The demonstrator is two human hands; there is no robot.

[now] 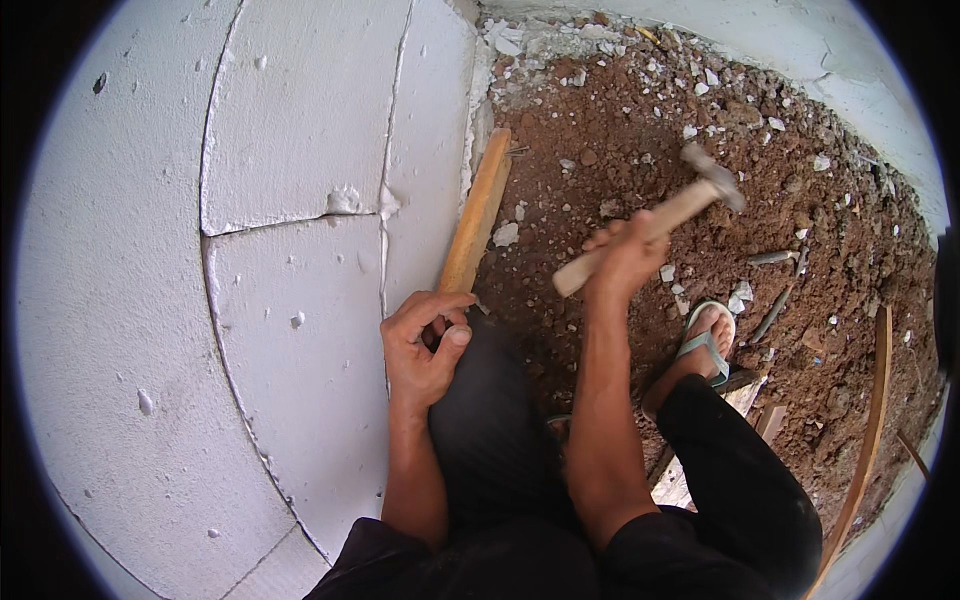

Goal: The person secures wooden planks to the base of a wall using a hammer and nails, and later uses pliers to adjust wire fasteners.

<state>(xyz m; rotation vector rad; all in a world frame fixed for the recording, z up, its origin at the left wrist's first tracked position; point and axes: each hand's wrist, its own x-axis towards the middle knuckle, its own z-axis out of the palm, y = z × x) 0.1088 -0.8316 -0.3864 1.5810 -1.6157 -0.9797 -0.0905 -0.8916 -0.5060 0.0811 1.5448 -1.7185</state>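
Observation:
My right hand (628, 262) is wrapped around the wooden handle of a hammer (685, 205), raised above the soil. The hammer's metal head is smeared by motion and points up and to the right. Against the foot of the white block wall (300, 290) stands a length of wood (478, 215). Over its near end, my left hand (428, 340) is closed with curled fingers. A small grey bit shows by the index fingertip; what the fingers hold is too small to make out. Bent nails (517, 151) seem to stick out near the wood's far end.
Brown soil (600, 120) with white rubble covers the ground. Metal tool-like pieces (775, 300) lie right of centre, near my sandalled foot (708, 345). A long wooden strip (875, 420) runs along the right side. A pale board (675, 485) lies beneath my leg.

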